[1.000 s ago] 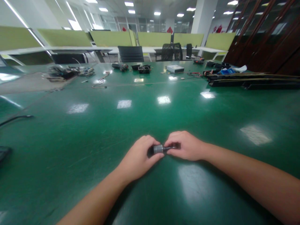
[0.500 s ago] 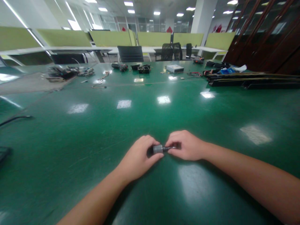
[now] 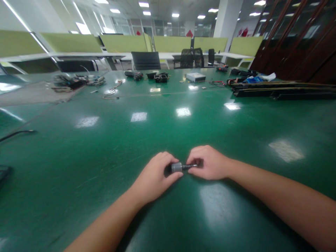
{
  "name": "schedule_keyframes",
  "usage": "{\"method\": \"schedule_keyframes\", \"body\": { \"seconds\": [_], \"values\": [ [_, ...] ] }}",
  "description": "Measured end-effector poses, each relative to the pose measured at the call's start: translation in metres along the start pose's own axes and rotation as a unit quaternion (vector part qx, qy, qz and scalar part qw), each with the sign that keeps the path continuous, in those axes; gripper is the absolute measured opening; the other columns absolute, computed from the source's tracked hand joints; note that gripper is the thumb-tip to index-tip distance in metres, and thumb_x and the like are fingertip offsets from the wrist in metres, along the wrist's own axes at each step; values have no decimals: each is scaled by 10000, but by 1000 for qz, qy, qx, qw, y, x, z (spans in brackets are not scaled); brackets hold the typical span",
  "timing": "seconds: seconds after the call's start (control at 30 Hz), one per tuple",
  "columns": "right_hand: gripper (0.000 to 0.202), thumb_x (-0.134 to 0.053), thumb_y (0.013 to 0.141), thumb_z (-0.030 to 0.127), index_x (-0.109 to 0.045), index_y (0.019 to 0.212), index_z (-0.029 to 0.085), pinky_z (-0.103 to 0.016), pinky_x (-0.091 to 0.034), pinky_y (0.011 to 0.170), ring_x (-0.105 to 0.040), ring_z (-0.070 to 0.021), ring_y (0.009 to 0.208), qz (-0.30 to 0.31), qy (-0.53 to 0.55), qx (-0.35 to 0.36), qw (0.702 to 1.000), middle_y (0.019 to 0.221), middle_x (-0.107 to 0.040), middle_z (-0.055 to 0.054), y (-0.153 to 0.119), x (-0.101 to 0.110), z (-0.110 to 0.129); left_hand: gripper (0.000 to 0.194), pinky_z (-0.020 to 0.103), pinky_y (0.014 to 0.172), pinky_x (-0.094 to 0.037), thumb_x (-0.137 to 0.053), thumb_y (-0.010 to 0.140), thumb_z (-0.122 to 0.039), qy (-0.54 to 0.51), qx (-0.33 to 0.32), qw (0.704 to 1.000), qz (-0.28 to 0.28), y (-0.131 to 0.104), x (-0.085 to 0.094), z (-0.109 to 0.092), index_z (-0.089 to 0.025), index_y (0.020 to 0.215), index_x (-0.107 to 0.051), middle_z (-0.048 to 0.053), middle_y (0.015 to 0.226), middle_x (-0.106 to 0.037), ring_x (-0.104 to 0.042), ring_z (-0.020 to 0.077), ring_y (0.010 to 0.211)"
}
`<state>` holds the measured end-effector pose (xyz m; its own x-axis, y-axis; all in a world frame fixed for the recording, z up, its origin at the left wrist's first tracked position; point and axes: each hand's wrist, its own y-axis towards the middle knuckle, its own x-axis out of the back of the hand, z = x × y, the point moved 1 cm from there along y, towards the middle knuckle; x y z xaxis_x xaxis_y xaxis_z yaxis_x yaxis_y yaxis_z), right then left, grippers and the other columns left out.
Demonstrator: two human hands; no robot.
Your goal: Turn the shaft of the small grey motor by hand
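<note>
Right hand (image 3: 209, 163) edged outward, pinching slim dark shaft (image 3: 184, 167); left hand (image 3: 155, 175) clasps grey cylinder (image 3: 176, 167).

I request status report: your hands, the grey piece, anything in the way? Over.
Left hand gripping grey piece. Right hand at its thin dark end. Black cable apart, far left.

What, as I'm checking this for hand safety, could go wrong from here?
1. The small gray-and-black part looks rounded; if the left hand lost its hold, it could perhaps slip and roll on the shiny green table.
2. The right hand has its fingers close about the part's thin end; a slip might pinch or scrape them, though I can't tell whether that end is sharp.
</note>
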<state>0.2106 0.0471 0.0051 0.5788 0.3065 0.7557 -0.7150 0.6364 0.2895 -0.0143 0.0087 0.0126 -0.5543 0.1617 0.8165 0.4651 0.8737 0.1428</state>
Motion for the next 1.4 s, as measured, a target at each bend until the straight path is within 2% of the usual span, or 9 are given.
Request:
{"method": "schedule_keyframes", "body": {
  "seconds": [0.1,0.3,0.47,0.63,1.23,1.3,1.4],
  "values": [
    [75,-729,764,227,-694,797,169,-242,-427,645,-593,-129,677,1,-12,-9,1000,732,-663,-2,0,-1,-1,199,372,839,-466,-693,872,-353,2,-1,1000,1,0,0,0,-216,1003,-635,28,975,-642,-594,228,933],
    [66,-721,728,192,-663,747,168,-234,-419,619,-563,-118,631,15,-20,-6,1000,689,-631,11,-2,6,-9,203,373,842,-469,-699,866,-354,2,1,1000,1,-1,-1,1,-215,1002,-637,27,976,-643,-596,226,930],
    [47,-684,706,144,-650,734,158,-218,-411,571,-539,-105,591,29,-13,-30,999,672,-602,14,-4,17,-16,199,368,827,-476,-687,875,-370,1,10,1000,-4,-2,-1,1,-215,986,-634,28,965,-641,-597,224,912],
    [34,-672,708,153,-648,732,158,-217,-428,570,-550,-110,595,39,3,-34,999,677,-606,8,-5,21,-20,199,374,835,-480,-685,875,-370,-1,13,1000,-3,-3,0,0,-213,985,-631,35,973,-643,-595,227,915],
    [57,-724,747,203,-701,773,157,-235,-439,614,-580,-121,632,21,3,-24,999,697,-649,-2,-1,10,-14,186,362,820,-469,-679,879,-360,1,8,1000,-4,-2,0,0,-209,974,-627,36,960,-643,-597,229,909],
    [74,-725,770,220,-712,811,159,-246,-442,635,-585,-127,651,7,-8,-22,1000,720,-657,-7,1,6,-8,180,363,814,-468,-681,876,-350,2,6,1000,-6,-1,-1,0,-207,971,-625,38,956,-642,-593,229,905],
    [180,-729,772,193,-727,950,170,-277,-472,742,-628,-163,794,21,-1,18,1000,854,-702,-38,2,0,0,188,367,818,-469,-700,854,-330,2,1,1000,-7,-1,-2,0,-210,977,-624,40,957,-643,-594,232,909]
  ]
}}
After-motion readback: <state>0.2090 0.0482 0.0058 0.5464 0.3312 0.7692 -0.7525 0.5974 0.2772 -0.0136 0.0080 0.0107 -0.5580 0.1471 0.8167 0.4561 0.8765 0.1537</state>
